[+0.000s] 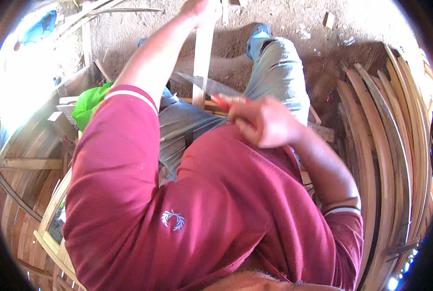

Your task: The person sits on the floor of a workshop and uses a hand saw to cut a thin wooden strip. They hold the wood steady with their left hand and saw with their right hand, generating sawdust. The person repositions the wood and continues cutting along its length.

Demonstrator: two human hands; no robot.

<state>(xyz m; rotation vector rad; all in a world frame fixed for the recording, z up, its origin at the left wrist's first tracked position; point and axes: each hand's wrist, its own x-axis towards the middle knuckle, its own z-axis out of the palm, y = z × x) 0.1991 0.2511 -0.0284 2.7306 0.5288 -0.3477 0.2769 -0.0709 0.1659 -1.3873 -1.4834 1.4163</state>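
Observation:
My right hand [264,121] is closed round the red handle of a handsaw [227,90], held just in front of my body. Its thin, pale blade points to the left and crosses a narrow light wooden strip [204,53]; whether the teeth bite into the wood I cannot tell. Stretched far forward, my left hand [203,11] grips the strip's far part, and the top edge of the view cuts the hand off. The strip's near end stands between my jeans-clad legs [274,72], close to another piece of wood.
Long curved wooden planks [381,131] are stacked along the right. A slatted wooden structure [29,163] fills the left, with a bright green cloth or bag [88,104] beside my left arm. Offcuts such as a small wood block [328,20] lie on the dirt floor [143,29].

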